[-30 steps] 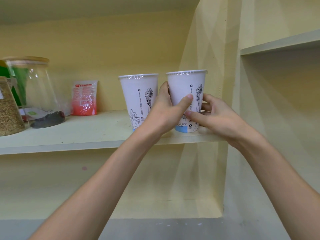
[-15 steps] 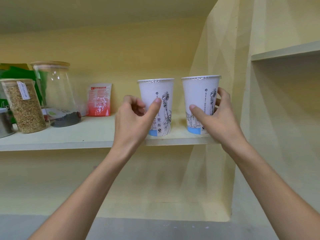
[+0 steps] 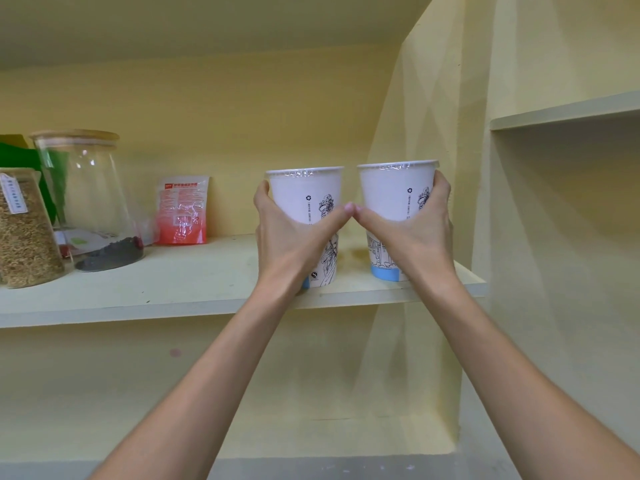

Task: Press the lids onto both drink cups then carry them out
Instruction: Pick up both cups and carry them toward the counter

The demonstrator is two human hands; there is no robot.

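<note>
A: On shelf (image 3: 194,285), right end, near front edge: left cup (image 3: 304,202) and right cup (image 3: 394,199), upright, side by side, a small gap between. Left hand (image 3: 291,237) wrapped around left cup, right hand (image 3: 415,233) wrapped around right cup; thumb tips meeting in the gap.

B: Lids?

A: Clear film across both rims, crinkled at the edges. Seal looks seated, judged from the rim only. Carry-out step probably in hand.

B: Advice for the lift?

A: Grip mid-wall, firm but no squeeze; paper walls likely to flex and pop a seal. Lift straight up, both level, clear of the shelf edge before pulling back. Keep cups apart to avoid a knock.

B: Contents?

A: Cannot tell; walls opaque. Yellowish stain on shelf between cup bases, possibly a spill.

B: Other containers?

A: Left of cups on same shelf: red packet (image 3: 181,211) against back wall, sealed. Further left, glass jar (image 3: 86,199) with wooden lid, dark bits at bottom, mostly empty. Far left, grain jar (image 3: 24,233), nearly full.
</note>
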